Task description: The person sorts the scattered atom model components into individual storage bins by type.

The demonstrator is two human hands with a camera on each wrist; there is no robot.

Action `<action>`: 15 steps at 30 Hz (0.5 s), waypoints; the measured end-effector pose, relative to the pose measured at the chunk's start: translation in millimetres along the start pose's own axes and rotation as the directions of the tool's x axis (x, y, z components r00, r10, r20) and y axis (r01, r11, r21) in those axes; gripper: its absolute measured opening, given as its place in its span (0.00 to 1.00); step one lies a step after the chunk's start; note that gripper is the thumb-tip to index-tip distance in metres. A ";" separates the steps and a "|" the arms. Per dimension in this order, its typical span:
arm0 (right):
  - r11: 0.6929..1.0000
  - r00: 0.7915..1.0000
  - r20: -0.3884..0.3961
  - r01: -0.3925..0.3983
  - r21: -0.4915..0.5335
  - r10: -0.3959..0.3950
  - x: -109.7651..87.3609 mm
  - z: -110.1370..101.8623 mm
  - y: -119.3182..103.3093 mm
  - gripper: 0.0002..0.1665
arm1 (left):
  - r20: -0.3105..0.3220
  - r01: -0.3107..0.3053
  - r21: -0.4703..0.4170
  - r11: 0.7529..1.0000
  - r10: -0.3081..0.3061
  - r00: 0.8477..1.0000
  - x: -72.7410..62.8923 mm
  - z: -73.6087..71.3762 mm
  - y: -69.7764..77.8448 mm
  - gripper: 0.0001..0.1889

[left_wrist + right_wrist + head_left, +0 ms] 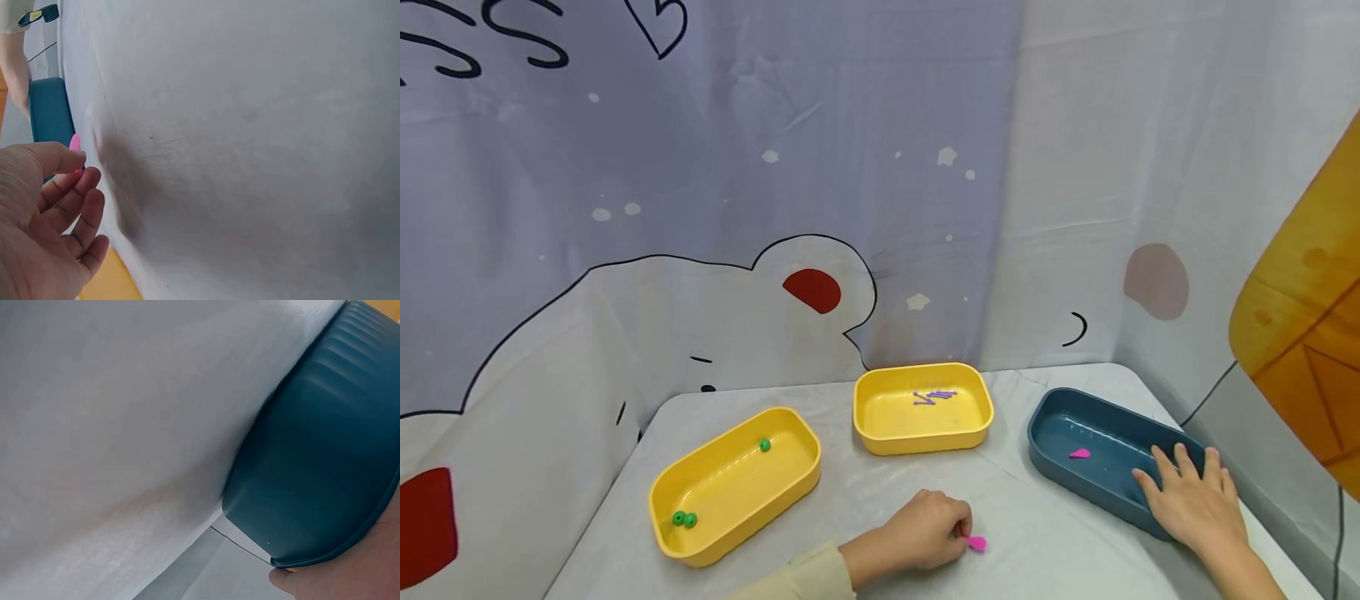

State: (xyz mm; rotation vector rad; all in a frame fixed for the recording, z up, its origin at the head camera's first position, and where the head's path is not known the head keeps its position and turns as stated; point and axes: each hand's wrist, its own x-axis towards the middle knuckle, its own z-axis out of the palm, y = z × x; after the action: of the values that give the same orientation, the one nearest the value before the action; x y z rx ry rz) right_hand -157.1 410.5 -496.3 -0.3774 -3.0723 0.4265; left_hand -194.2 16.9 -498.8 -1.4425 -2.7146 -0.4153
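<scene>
A small pink teardrop-shaped piece [977, 543] sticks out from my left hand [925, 532], which pinches it between thumb and fingertips over the table's front middle. In the left wrist view its pink end [75, 142] shows past the thumb, the rest hidden by the fingers. On the right, my right hand [1198, 500] lies with spread fingers across the near right end of a dark blue tray [1101, 482]. The right wrist view shows the hand's edge [350, 565] at that tray's rim. Another pink teardrop piece [1079, 454] lies inside the blue tray.
A yellow tray [741, 533] at the left holds several green beads [765, 445]. Farther back stands a second yellow tray [923, 443] with several thin purple sticks [934, 396]. A white cloth covers the table [842, 492], and a printed curtain [880, 167] hangs behind.
</scene>
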 end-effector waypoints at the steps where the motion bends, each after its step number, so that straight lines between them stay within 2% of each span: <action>1: 1.000 1.000 0.003 0.001 0.001 -0.001 -0.1 0.1 0.2 0.57 | -0.002 0.005 -0.006 1.000 -0.005 1.000 0.5 -0.2 0.0 0.09; 7: 1.000 1.000 0.011 -0.002 -0.004 0.002 -0.2 0.0 0.7 0.56 | 0.010 0.026 -0.045 0.999 -0.025 1.000 4.4 -1.5 1.9 0.11; 15: 1.000 1.000 0.005 -0.005 -0.006 0.006 0.3 0.4 0.2 0.57 | 0.042 0.014 -0.110 0.994 -0.009 0.999 10.7 -0.1 2.8 0.14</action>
State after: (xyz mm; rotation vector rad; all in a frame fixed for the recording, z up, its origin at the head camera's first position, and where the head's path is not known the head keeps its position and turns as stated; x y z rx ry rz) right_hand -157.4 410.7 -496.7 -0.3856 -3.0791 0.4197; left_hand -198.0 27.1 -496.5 -1.4775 -2.7742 -0.5504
